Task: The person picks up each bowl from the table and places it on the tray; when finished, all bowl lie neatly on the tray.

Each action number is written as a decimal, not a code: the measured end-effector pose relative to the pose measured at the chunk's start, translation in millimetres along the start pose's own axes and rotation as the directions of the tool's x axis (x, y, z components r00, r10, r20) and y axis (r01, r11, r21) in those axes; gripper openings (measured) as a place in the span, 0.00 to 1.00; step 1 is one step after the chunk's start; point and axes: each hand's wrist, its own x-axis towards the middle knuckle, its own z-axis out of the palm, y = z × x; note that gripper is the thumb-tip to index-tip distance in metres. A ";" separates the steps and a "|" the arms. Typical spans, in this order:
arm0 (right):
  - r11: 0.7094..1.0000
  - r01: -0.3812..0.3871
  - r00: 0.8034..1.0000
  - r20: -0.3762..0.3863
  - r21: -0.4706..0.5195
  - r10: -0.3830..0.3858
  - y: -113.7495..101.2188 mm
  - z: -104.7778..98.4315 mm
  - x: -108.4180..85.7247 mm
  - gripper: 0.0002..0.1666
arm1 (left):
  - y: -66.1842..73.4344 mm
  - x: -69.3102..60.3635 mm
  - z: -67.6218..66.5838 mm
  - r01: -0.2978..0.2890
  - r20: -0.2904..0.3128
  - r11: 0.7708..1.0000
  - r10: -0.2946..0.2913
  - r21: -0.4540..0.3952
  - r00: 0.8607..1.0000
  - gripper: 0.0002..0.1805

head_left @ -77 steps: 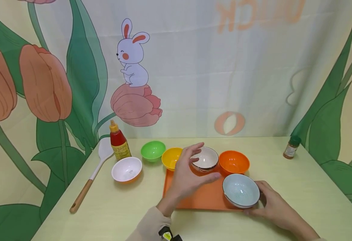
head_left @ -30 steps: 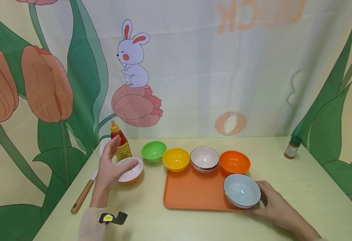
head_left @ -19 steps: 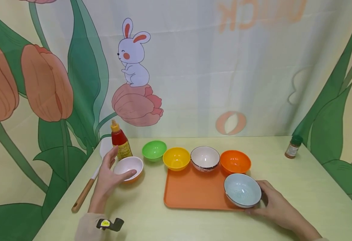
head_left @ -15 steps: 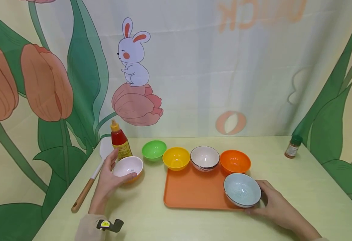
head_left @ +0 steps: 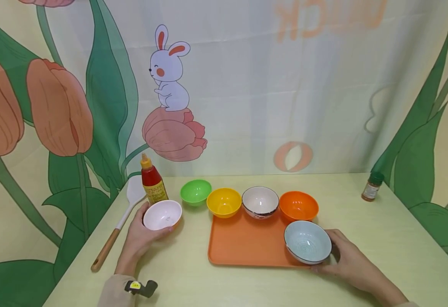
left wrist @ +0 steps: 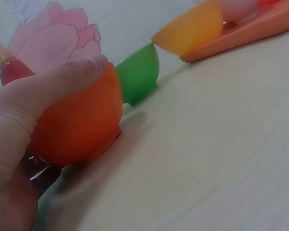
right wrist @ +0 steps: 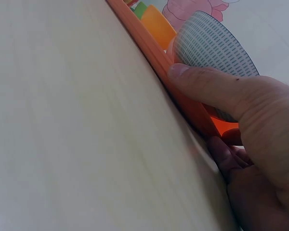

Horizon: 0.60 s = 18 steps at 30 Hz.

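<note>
In the head view, with twelve o'clock pointing away from us, we see the left hand (head_left: 137, 236) come in from seven o'clock and grasp the white-and-orange bowl (head_left: 163, 215), its fingers round the nine o'clock side and its thumb at five. The right hand (head_left: 348, 260) reaches in from four o'clock and bends about the light-blue bowl (head_left: 307, 242), which sits over the near right corner of the orange tray (head_left: 243, 245); we cannot tell whether it grips bowl or tray. The sauce bottle (head_left: 154, 183) stands just off the held bowl at eleven o'clock, the green bowl (head_left: 195, 192) at two, and the spatula (head_left: 106, 251) lies beyond the left hand at eight. Open surface (head_left: 193, 285) spreads from that bowl's three o'clock to the tray's left lip; along the tray's far edge, the yellow bowl (head_left: 224, 203), dark-rimmed white bowl (head_left: 261, 202) and orange bowl (head_left: 299, 206) leave little room. In the left wrist view, we find the thumb pressed on the orange outer wall at one o'clock, fingers around at seven, and surface opening from three to six. In the right wrist view, the thumb points to ten o'clock across the tray's edge, the other fingers bend near its corner, and surface spreads from six to eleven.
</note>
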 end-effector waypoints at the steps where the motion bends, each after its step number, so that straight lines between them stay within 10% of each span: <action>1: 1.000 0.002 1.000 0.000 -0.001 -0.002 0.0 0.1 0.0 0.65 | -1.2 0.5 0.2 0.007 0.002 1.000 -0.007 -0.001 1.000 0.72; 18: 1.000 -0.010 1.000 -0.002 -0.011 0.010 -1.1 0.2 0.6 0.67 | -6.8 -0.2 1.4 0.004 -0.003 1.000 -0.004 0.000 1.000 0.69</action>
